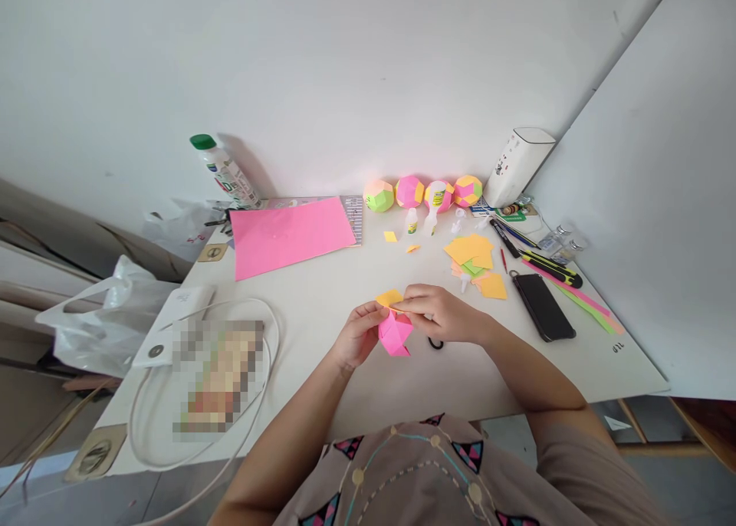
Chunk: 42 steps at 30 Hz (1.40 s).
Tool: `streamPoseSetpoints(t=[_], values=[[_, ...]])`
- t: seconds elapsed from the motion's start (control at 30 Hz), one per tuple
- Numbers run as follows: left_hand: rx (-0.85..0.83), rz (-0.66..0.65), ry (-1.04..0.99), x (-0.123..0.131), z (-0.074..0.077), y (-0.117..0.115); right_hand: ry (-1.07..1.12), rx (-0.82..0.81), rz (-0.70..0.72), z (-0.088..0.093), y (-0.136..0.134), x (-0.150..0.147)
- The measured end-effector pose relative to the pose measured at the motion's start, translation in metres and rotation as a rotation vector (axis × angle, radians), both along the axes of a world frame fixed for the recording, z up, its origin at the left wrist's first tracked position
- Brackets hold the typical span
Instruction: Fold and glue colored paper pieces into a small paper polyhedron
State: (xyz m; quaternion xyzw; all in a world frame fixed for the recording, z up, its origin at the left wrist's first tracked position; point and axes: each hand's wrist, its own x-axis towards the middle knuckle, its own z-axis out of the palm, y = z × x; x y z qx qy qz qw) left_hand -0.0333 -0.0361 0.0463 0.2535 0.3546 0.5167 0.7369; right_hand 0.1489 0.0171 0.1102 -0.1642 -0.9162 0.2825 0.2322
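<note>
Over the middle of the white table (322, 296), both hands hold a partly built pink folded-paper piece (394, 333). My left hand (357, 334) grips it from the left, fingers closed. My right hand (440, 311) pinches it from the right and presses a small orange paper square (389, 297) onto its top. A small black ring-like thing (435, 343) lies on the table just under my right hand.
A big pink sheet (290, 235) lies at the back left beside a green-capped bottle (221, 169). Several paper balls (409, 192) and glue bottles (412, 221) line the wall. Orange and green squares (474, 256), a phone (543, 306), a cutter (552, 269) and pens sit right.
</note>
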Motion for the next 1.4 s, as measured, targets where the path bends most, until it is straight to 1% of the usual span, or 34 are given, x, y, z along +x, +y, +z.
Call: streamPoseSetpoints(t=[0.1,0.3,0.4,0.53,0.63,0.93,1.2,1.3,1.4], values=[[-0.002,0.019,-0.009,0.001,0.0,0.0,-0.039,0.085,0.021,0.001,0.001,0.002],[-0.019,0.036,-0.035,0.003,-0.001,0.0,-0.167,0.364,0.023,-0.004,0.0,0.002],[-0.03,0.037,-0.036,0.003,-0.002,0.0,-0.246,0.476,0.004,-0.008,-0.001,0.001],[-0.046,0.044,-0.044,0.004,-0.002,0.0,-0.274,0.566,-0.028,-0.012,-0.002,0.0],[-0.049,0.049,-0.046,0.004,-0.002,0.0,-0.256,0.608,-0.022,-0.013,0.0,0.0],[-0.043,0.031,-0.043,0.005,0.0,0.0,-0.238,0.677,-0.021,-0.013,0.0,0.002],[-0.022,0.003,-0.03,0.005,-0.004,0.0,-0.267,0.661,-0.01,-0.01,0.0,0.002],[-0.012,0.017,-0.014,0.004,-0.003,0.0,-0.241,0.605,-0.008,-0.004,0.0,0.003],[0.004,0.026,0.006,0.003,0.001,-0.002,-0.148,0.43,-0.024,0.003,0.0,0.006]])
